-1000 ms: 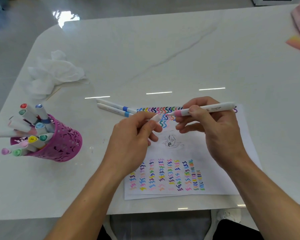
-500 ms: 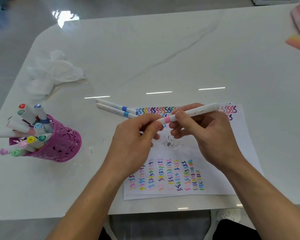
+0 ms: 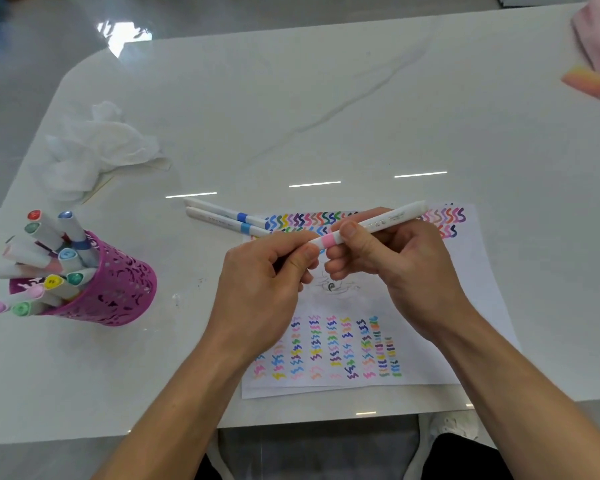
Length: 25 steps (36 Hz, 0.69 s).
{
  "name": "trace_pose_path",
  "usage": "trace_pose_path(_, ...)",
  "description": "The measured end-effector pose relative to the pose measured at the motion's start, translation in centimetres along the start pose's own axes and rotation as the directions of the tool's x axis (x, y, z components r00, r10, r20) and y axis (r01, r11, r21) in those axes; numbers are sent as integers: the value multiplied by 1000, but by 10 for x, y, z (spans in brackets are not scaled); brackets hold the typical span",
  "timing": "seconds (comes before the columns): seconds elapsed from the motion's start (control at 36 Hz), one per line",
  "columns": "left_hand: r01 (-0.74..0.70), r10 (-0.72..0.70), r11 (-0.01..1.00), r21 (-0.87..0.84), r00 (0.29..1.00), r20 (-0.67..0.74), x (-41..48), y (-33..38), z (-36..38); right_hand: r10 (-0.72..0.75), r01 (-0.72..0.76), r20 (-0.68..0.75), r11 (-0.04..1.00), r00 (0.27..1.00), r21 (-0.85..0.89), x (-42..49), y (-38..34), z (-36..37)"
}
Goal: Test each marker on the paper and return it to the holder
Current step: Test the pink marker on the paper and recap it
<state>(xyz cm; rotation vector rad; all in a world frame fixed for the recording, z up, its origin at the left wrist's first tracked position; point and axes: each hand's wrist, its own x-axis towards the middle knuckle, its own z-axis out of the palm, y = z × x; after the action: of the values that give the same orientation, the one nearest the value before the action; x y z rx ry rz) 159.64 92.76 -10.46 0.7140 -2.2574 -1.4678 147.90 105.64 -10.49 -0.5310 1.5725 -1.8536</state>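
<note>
Marker (image 3: 395,217) pinched btwn L hand (image 3: 257,282), R hand (image 3: 409,271).

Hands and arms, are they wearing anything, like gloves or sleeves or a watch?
No. The left hand and right hand are bare, with no gloves or rings showing. Past the wrists it is bare too, right to the picture's edge: no sleeves, watch or bracelet in view.
</note>
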Motion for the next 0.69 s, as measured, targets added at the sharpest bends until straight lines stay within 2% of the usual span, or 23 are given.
trace_pose_path(0.22,29,-30,999,-30,999,-17,6,3,-2,30,-29,10,999,1000,-20,3,-2,-2)
trace_pose_path(0.39,30,-39,994,-102,995,-92,6,8,-9,60,-63,-76,997,995,-37,7,4,-5)
trace_pose_path(0.53,-12,-23,981,-192,983,-180,3,12,-21,67,-77,-106,993,992,-89,10,9,-9)
trace_pose_path(0.69,-106,54,984,-141,942,-332,-2,13,-42,59,-75,-70,965,996,-253,14,13,-12)
